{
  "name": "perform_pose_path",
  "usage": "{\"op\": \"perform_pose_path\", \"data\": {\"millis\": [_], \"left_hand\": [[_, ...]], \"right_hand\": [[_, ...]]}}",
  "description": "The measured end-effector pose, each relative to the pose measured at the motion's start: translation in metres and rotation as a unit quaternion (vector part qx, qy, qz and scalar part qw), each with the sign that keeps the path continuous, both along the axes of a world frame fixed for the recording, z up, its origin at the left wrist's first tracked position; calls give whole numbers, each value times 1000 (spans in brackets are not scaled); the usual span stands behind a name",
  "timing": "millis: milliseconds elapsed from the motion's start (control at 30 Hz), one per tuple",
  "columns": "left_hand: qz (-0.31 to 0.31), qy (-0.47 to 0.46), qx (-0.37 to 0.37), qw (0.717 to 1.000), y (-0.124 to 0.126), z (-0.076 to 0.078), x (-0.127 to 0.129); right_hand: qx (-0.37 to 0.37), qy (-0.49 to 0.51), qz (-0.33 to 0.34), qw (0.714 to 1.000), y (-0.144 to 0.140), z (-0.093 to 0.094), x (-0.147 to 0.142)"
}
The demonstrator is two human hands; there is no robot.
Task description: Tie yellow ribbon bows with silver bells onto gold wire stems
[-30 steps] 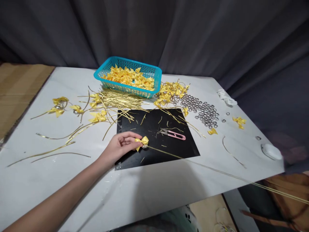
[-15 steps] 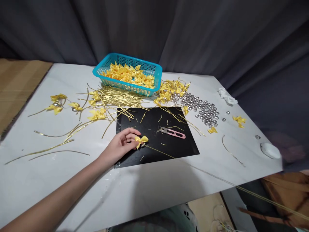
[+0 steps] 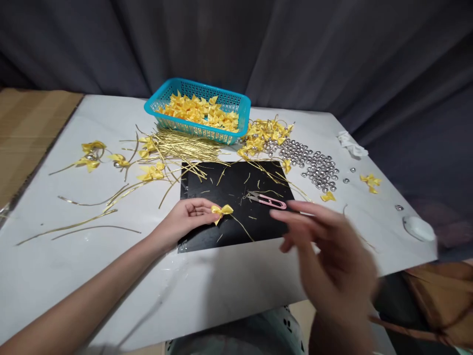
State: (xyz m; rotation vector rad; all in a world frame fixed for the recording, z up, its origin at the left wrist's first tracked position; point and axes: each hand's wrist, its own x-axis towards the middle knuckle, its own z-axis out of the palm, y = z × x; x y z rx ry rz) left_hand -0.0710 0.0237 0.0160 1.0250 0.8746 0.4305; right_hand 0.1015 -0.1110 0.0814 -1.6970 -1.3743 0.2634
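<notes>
The left hand (image 3: 185, 220) rests on the near left part of a black mat (image 3: 236, 197) and pinches a small yellow ribbon bow (image 3: 221, 211) between thumb and fingertips; a thin gold wire (image 3: 242, 228) trails from the bow toward the near right across the mat. The right hand (image 3: 328, 251), blurred, hovers above the near right edge of the mat with its fingers loosely spread and pointing left, holding nothing; it is well apart from the bow, to its right and nearer the viewer. Pink thread snips (image 3: 268, 199) lie on the mat between the bow and the right hand, just beyond the right fingertips. At the far edge of the mat lies a bundle of gold wire lengths (image 3: 185, 150), and behind it stands a turquoise basket (image 3: 242, 111) filled with yellow bows. A heap of bows on wires (image 3: 264, 135) sits to the right of the basket, with a spread of silver bells (image 3: 316, 167) beside it. Finished bow stems (image 3: 90, 158) lie scattered at the far left of the white table (image 3: 221, 286). A white computer mouse (image 3: 417, 228) sits at the table's right edge.
</notes>
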Motion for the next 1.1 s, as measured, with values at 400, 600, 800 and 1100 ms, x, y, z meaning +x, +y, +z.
{"op": "perform_pose_path", "data": {"millis": [400, 600, 800, 1100], "left_hand": [[25, 19, 38, 999, -3, 4, 1], [24, 20, 44, 999, -4, 5, 0], [23, 21, 44, 999, -4, 4, 1], [24, 25, 59, 998, -4, 3, 1]], "right_hand": [[-42, -57, 107, 992, 46, -41, -22], [-49, -50, 126, 990, 47, -42, -24], [-48, -49, 128, 989, 47, -42, -24], [-62, -98, 122, 986, 46, -44, -28]]}}
